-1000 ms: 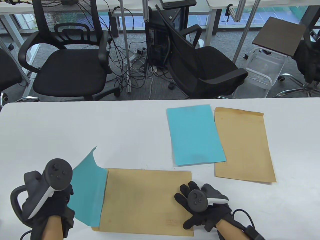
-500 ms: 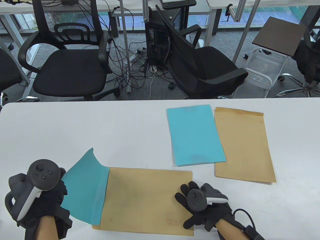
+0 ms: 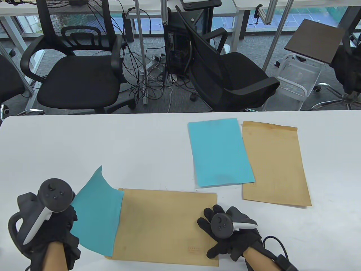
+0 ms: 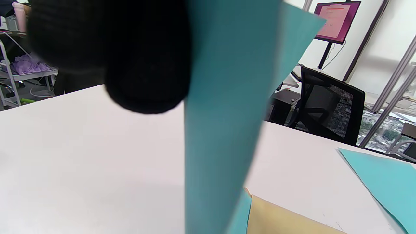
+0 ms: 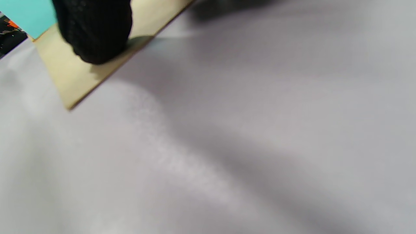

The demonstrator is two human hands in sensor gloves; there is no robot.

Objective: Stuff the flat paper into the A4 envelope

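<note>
Teal paper [image 3: 97,214] sticks partway out of the left mouth of the brown A4 envelope [image 3: 165,225] lying lengthwise along the near edge of the white table [image 3: 112,141]. Judging by how much sheet shows, the stuffing looks about half done: the rest of the sheet has yet to slide rightward inside.

The left hand [image 3: 53,225] holds the sheet's exposed outer edge, lifting it so the far corner curls upward; in the left wrist view the paper runs beside a gloved finger [image 4: 146,65], though the exact grip is hidden behind the tracker, so I take it for a pinch rather than see it plainly. The right hand [image 3: 228,231] lies with fingers spread and flat on the envelope's closed right end, pressing it to the table; the right wrist view shows a fingertip [image 5: 97,32] resting on the brown corner.

A second teal sheet [image 3: 221,152] and a second brown envelope [image 3: 275,163] lie farther back on the right, just beside each other, the sheet overlapping the envelope's left edge, well apart from the working pair. Left of and behind the near envelope the tabletop offers open room for the left hand to push. The envelope's lower edge sits close to the table's near edge, leaving little slack there.
</note>
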